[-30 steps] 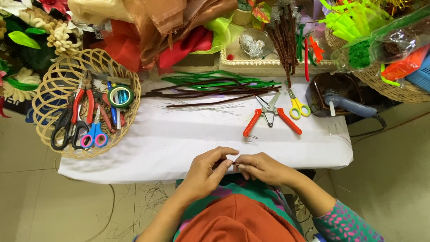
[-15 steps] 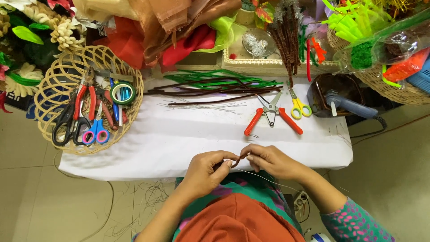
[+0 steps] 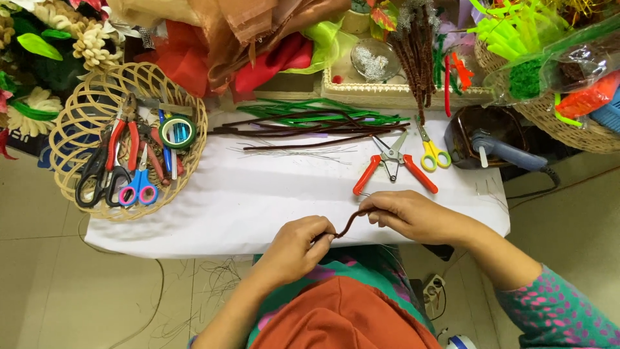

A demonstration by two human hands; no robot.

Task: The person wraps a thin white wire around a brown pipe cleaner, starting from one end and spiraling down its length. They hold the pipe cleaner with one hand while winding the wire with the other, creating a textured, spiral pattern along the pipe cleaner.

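Note:
A short brown fuzzy stem [image 3: 349,223] stretches between my two hands at the near edge of the white table [image 3: 258,194]. My left hand [image 3: 298,245] pinches its lower end. My right hand [image 3: 407,213] pinches its upper end, a little farther up and right. The stem curves slightly between the fingers. Just beyond my right hand lie red-handled pliers [image 3: 392,167] and small yellow scissors [image 3: 431,150]. A pile of green and brown stems [image 3: 310,121] and thin wires [image 3: 294,152] lies farther back.
A wicker basket [image 3: 71,116] at left holds scissors, pliers and a green tape roll [image 3: 177,131]. A glue gun [image 3: 507,152] rests in a dark bowl at right. Fabrics, artificial flowers and baskets of craft material crowd the back. Loose wire lies on the tiled floor.
My hands have drawn apart, the right one moving right and up. The brown stem, earlier bunched between the fingertips, now shows stretched out between them.

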